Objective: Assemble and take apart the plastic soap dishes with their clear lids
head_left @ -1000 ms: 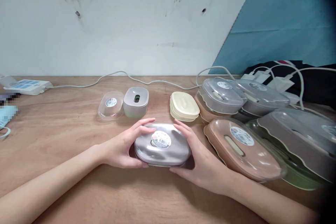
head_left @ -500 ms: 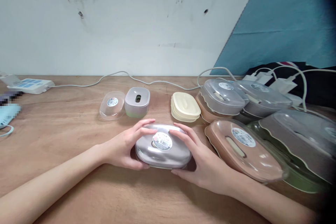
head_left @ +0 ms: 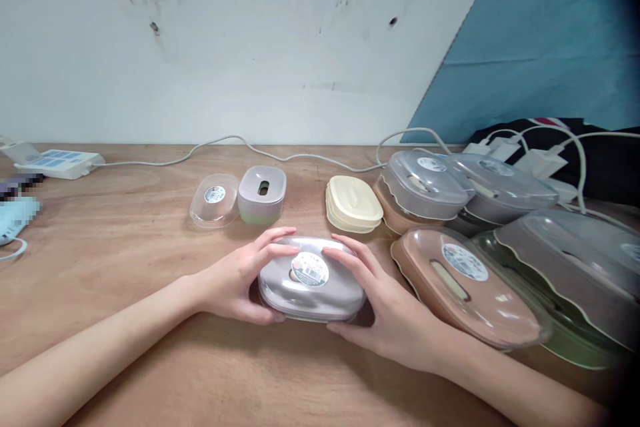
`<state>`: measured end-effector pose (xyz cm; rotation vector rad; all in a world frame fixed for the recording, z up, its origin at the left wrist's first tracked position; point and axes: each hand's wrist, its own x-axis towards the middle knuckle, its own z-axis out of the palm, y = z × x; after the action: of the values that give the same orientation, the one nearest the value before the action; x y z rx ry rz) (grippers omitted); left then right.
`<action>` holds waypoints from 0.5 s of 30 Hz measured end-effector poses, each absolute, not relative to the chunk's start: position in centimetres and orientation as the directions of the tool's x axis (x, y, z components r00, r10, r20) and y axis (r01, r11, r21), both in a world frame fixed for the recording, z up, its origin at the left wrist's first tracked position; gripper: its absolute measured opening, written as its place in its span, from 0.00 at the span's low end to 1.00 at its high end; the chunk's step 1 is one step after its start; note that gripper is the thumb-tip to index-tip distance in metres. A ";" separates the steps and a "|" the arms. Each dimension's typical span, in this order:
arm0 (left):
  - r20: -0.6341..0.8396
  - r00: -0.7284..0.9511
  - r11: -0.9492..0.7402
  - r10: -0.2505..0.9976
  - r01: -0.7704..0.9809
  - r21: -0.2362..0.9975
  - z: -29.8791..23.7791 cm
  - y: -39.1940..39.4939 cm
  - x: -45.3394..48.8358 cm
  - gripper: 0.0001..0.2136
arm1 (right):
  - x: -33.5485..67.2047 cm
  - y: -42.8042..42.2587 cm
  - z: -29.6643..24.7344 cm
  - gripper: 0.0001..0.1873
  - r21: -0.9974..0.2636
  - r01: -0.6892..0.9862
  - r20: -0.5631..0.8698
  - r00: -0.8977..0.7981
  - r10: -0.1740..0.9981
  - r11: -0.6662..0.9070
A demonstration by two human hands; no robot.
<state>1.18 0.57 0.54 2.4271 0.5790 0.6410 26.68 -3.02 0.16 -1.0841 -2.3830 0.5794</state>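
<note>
Between my two hands sits a pale lilac lidded plastic box (head_left: pixel 320 297), oval, with a clear glossy cover and a round printed label on top. My left hand (head_left: pixel 257 273) grips its left end, thumb at the front and fingers over the far edge. On the opposite end, my right hand (head_left: pixel 367 293) holds it the same way. Beyond them stand a small lilac-and-green box (head_left: pixel 263 197) with a slot in its top and a clear lid (head_left: pixel 210 203) bearing a label. A cream lidded box (head_left: pixel 354 203) lies farther right.
Several larger lidded boxes crowd the right side, including a peach one (head_left: pixel 470 290) and a grey one (head_left: pixel 427 183). A white cable (head_left: pixel 310 155) runs along the wall from a power strip (head_left: pixel 60 163). A light blue object (head_left: pixel 17 217) lies at the left edge.
</note>
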 end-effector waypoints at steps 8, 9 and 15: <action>0.296 0.771 -0.756 0.563 0.336 0.562 0.2 0.5 1.0 0.47 | 26.6 -2.9 0.7 0.42 -0.515 0.619 0.242 -0.559 0.793 0.593; 0.305 0.761 -0.754 0.573 0.343 0.560 0.1 0.5 1.0 0.49 | 26.6 -3.0 1.1 0.41 -0.490 0.637 0.252 -0.550 0.796 0.595; 0.344 0.709 -0.735 0.616 0.360 0.574 -0.3 0.6 0.7 0.44 | 29.3 -5.0 5.3 0.35 -0.240 0.821 0.496 -0.355 0.793 0.518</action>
<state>0.71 0.56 -0.33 2.4430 0.7479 0.7287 29.33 -4.99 5.32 -1.3107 -2.1991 -0.0669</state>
